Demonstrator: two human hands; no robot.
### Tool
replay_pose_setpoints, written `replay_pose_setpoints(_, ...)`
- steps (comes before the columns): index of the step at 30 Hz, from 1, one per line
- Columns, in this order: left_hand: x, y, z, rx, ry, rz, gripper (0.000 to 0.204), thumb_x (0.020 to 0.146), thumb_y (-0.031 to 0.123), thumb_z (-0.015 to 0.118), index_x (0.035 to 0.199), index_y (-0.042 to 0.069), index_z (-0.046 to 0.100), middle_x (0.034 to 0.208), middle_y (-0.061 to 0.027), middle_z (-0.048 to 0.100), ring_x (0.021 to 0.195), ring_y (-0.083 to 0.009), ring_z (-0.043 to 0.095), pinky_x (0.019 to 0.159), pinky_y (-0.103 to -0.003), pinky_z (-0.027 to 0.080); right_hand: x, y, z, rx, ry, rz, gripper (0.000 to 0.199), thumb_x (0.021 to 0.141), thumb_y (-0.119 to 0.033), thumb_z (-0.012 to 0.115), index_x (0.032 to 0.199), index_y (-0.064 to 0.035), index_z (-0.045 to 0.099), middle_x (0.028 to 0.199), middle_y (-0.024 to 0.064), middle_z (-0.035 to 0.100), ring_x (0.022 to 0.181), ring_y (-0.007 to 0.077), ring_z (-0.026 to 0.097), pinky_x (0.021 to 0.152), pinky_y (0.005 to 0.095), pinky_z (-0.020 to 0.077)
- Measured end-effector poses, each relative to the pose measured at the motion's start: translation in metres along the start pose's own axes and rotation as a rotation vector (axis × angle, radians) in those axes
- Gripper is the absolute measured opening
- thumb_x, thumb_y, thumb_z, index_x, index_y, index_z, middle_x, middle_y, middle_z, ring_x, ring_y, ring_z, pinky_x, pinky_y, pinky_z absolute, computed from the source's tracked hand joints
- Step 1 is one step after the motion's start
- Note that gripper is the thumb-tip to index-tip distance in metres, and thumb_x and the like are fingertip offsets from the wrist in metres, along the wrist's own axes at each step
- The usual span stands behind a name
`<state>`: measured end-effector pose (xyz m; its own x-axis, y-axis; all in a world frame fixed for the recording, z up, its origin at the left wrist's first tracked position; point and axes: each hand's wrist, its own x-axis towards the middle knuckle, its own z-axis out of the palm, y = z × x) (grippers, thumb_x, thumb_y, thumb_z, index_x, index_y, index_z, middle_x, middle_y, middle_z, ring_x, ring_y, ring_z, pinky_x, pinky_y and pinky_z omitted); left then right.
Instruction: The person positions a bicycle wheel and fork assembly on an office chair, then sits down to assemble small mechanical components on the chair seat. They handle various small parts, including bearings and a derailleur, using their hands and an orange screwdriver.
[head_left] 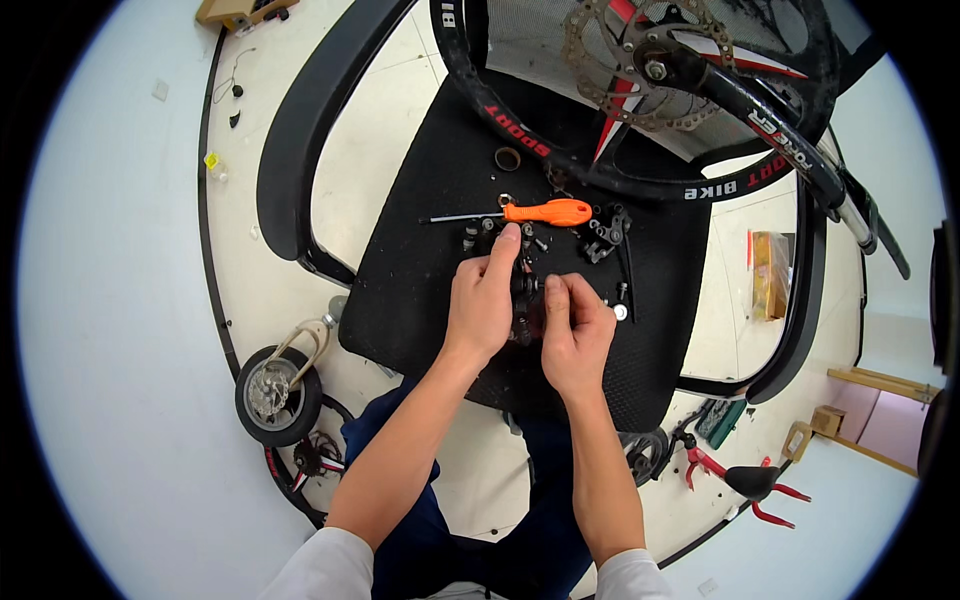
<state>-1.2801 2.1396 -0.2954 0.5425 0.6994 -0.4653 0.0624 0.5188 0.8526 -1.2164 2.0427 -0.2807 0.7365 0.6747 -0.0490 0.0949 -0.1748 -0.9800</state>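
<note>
Over the black chair seat, both hands work close together. My left hand is closed round a small black metal bike part, its thumb pointing away from me. Against the right side of that part, my right hand pinches with thumb and forefinger; what lies in the pinch is too small and too hidden to name. Just beyond the hands rests a screwdriver with an orange handle, its shaft pointing left. To its right lies a black jointed bike part. Small bolts and fittings lie around the left thumb.
A bike wheel with a disc rotor and fork stands on the far part of the seat. Black armrests flank it. A small wheel is on the floor at left, a red frame piece at right.
</note>
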Motion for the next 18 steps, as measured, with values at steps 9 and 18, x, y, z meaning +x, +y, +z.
replay_pose_setpoints(9,-0.007,0.022,-0.005,-0.145,-0.243,-0.055,0.036,0.096,0.035,0.054,0.116,0.005,0.05,0.078,-0.0078,0.06,0.049,-0.0161,0.061,0.034,-0.026,0.044,0.01,0.005,-0.005,-0.201,0.06,-0.09,0.02,0.096,-0.012,0.059,0.082,0.0015,0.061,0.056,0.0084,0.056,0.049,0.0106,0.054,0.05,0.0286,0.0427)
replay_pose_setpoints(18,-0.001,0.028,-0.019,-0.18,-0.421,-0.269,0.032,0.096,0.035,0.049,0.109,0.007,0.054,0.074,-0.0067,0.058,0.04,-0.0116,0.053,0.028,-0.022,0.032,0.012,0.004,-0.016,-0.228,-0.064,-0.265,0.008,0.088,-0.006,0.063,0.084,0.0003,0.064,0.066,0.0086,0.061,0.063,0.0221,0.058,0.061,0.031,0.0455)
